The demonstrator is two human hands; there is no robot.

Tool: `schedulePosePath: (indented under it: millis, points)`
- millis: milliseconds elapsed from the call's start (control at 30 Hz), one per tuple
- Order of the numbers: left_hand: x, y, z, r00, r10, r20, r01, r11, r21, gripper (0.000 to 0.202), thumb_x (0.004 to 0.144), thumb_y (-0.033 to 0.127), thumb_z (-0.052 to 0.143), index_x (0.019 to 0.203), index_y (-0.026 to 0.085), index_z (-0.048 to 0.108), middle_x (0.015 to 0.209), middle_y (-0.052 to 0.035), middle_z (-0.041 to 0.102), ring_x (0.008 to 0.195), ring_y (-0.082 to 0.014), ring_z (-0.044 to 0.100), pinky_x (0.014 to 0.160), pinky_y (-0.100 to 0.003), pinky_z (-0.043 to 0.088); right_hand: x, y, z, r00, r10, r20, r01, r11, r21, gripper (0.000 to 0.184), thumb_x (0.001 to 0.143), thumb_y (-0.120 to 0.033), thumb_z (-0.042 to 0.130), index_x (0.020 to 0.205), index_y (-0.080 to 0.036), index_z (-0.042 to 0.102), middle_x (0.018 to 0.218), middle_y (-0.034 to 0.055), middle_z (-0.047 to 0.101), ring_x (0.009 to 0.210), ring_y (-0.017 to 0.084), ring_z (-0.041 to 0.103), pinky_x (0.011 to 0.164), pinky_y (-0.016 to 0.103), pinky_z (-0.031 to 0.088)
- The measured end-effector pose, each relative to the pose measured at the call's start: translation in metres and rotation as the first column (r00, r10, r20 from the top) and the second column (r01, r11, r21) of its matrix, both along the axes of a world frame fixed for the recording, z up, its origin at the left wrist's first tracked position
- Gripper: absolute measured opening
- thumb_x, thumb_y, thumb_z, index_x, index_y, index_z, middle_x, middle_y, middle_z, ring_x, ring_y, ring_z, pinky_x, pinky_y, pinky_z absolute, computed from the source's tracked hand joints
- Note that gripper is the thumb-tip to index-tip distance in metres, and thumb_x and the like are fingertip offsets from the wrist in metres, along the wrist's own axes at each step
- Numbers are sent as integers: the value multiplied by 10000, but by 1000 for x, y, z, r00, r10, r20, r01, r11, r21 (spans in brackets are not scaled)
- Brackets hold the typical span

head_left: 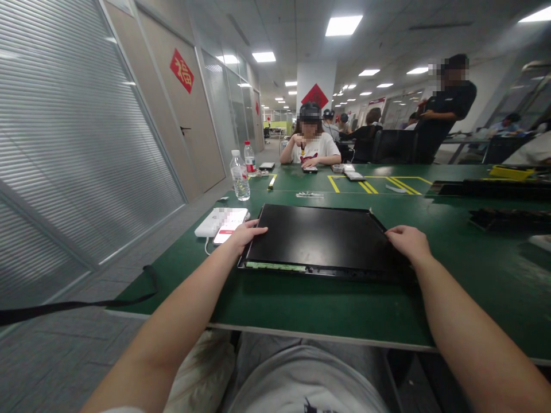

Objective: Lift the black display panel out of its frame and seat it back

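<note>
A black LCD display panel (318, 235) lies in a thin black frame (361, 276) on the green table in front of me. A green circuit-board strip (275, 267) shows along its near edge, on the left. My left hand (248, 235) grips the panel's left side, its thumb on top and the other fingers mostly hidden beneath the edge. At the right side, my right hand (408, 241) is closed, its fingertips pinching the edge of the panel. Whether it also grips the frame, I cannot tell.
A phone (230, 225) and a white box-like device (209, 223) with a cable lie left of the panel. Behind them stand two bottles (240, 178). Black parts (495, 188) lie at the right. Across the table a person (310, 146) works on a small object.
</note>
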State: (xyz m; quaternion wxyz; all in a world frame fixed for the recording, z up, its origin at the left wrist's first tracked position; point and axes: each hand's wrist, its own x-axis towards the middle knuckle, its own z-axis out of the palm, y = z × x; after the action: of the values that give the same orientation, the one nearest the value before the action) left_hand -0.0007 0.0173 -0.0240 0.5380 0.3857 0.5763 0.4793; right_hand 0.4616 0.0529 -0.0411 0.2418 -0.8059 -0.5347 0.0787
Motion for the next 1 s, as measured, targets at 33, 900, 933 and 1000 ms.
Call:
schedulePosePath:
  millis: [33, 900, 933, 1000]
  points:
    - [0, 0, -1, 1000, 2, -28, -2, 1000, 3, 601, 654, 178, 892, 1221, 171, 694, 799, -83, 799, 653, -262, 761, 646, -371, 621, 0, 0, 0, 1000, -2, -5, 2, 1000, 4, 286, 758, -350, 595, 919, -233, 800, 920, 103, 764, 899, 294, 697, 753, 358, 514]
    - [-1, -4, -2, 889, 95, -448, 2, 977, 211, 429, 502, 358, 962, 833, 175, 758, 829, -97, 793, 863, -348, 746, 710, -370, 571, 11, 1, 3, 993, 29, -113, -24, 999, 44, 192, 722, -299, 610, 806, -213, 759, 716, 55, 753, 662, 233, 670, 688, 352, 505]
    - [-1, -4, -1, 886, 113, -451, -12, 975, 221, 440, 496, 366, 966, 837, 182, 757, 855, -100, 797, 913, -362, 743, 740, -376, 571, 11, 1, 3, 993, 29, -118, -24, 999, 44, 196, 722, -303, 610, 810, -213, 760, 718, 55, 753, 661, 232, 671, 691, 355, 508]
    - [0, -5, 0, 879, 154, -450, -44, 968, 246, 461, 494, 392, 972, 850, 194, 755, 943, -115, 800, 1047, -392, 714, 819, -386, 564, 11, 1, 3, 991, 24, -129, -19, 999, 38, 200, 726, -305, 607, 820, -218, 761, 726, 52, 753, 657, 227, 671, 698, 355, 513]
